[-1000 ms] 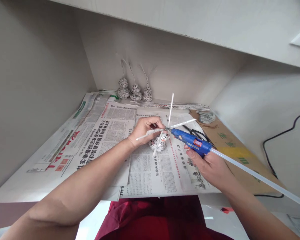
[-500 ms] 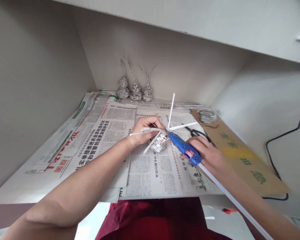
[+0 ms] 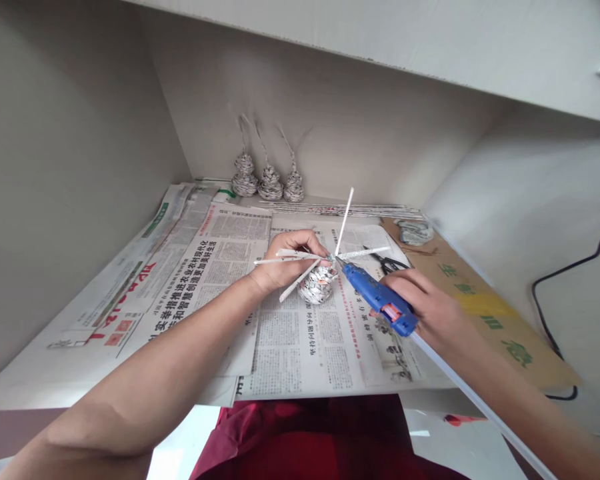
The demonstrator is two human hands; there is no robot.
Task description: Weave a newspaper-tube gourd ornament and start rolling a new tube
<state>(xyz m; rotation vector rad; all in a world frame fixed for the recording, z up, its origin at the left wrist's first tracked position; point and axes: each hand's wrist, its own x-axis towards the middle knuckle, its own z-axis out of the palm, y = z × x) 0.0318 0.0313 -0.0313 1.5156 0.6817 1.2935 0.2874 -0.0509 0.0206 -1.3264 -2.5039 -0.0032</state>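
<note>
In the head view, my left hand is closed around the top of a small gourd shape woven from rolled newspaper. Several loose paper strips fan out from its top; one paper strip points up and away. My right hand grips a blue hot glue gun with a long clear glue stick trailing from its back. The gun's nozzle is close to the strips' crossing, by my left fingertips; whether it touches cannot be made out.
Three finished-looking woven paper gourds stand against the back wall. Rolled paper sticks lie along the rear. Black-handled scissors lie behind my right hand. Newspaper sheets cover the table; flattened cardboard and a black cable are at the right.
The glue gun has drawn back slightly to the right and down. The woven gourd and its strips have tilted a little in my left hand.
</note>
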